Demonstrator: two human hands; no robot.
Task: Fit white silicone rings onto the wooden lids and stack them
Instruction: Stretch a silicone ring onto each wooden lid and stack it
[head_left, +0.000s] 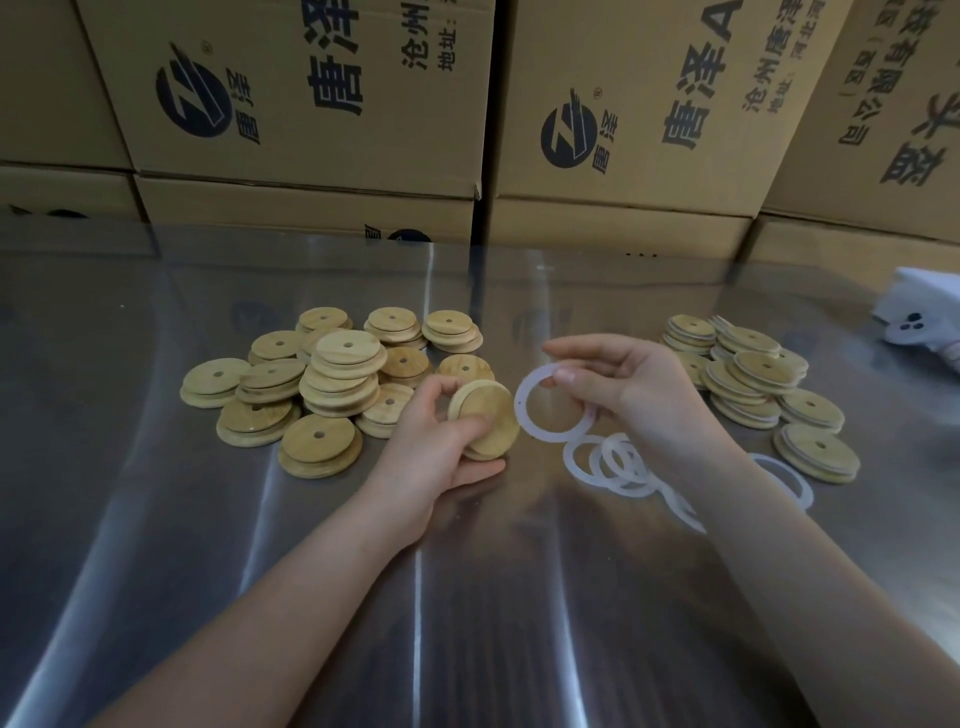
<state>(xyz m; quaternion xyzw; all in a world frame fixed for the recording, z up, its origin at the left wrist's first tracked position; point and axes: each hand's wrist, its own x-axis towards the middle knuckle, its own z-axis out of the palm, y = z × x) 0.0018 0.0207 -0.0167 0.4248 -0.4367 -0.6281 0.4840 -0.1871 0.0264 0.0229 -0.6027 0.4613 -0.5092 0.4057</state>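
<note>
Head view: round wooden lid (485, 421) (grained), white ring (520, 402)

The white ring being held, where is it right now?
In the head view, the white ring is just right of centre, pinched by the right hand, near the loose rings and beside the wooden lid in the left hand.

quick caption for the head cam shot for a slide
Left hand holds a wooden lid, right hand pinches a white silicone ring beside it above the steel table.
</note>
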